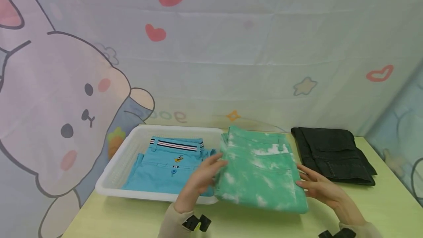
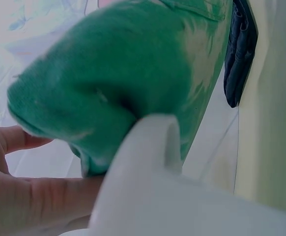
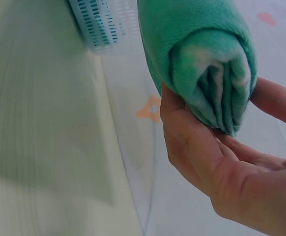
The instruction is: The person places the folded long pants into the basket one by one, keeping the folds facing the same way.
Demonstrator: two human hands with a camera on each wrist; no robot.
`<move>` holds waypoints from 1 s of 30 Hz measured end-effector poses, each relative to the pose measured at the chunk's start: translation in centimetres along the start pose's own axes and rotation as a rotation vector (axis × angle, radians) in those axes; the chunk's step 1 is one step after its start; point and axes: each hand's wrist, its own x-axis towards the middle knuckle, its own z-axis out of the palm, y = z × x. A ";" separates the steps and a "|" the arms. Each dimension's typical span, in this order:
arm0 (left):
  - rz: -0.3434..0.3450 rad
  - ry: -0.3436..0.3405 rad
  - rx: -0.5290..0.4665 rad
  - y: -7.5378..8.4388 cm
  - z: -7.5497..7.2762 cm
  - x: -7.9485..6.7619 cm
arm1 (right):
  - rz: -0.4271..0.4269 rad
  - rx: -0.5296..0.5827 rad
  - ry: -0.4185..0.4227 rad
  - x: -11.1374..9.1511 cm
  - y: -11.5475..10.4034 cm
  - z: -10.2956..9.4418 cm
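Folded green pants [image 1: 261, 172] with white tie-dye patches are held above the table, tilted, beside the white basket's right end. My left hand [image 1: 203, 177] grips their left edge, close to the basket rim; in the left wrist view a thumb and fingers [image 2: 44, 201] lie about the cloth, partly behind the rim. On the opposite edge, my right hand [image 1: 318, 186] pinches the folded layers, and the right wrist view shows its fingers [image 3: 192, 142] under the rolled end. Folded light blue pants [image 1: 165, 172] with a striped waistband lie inside the white basket [image 1: 114, 164].
Folded black pants [image 1: 333, 153] lie on the yellow table [image 1: 390, 197] at the back right. A printed cloth backdrop [image 1: 231, 47] hangs behind the table. A dark cable [image 1: 414, 179] shows at the right edge.
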 end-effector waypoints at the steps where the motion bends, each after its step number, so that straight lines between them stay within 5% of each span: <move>1: 0.001 0.000 0.006 0.0 -0.2 0.0 | -0.008 0.005 -0.008 0.1 0.0 0.1; 30: 0.013 -0.001 0.022 0.0 -5.4 -1.4 | -0.102 -0.091 -0.054 3.2 -1.4 4.2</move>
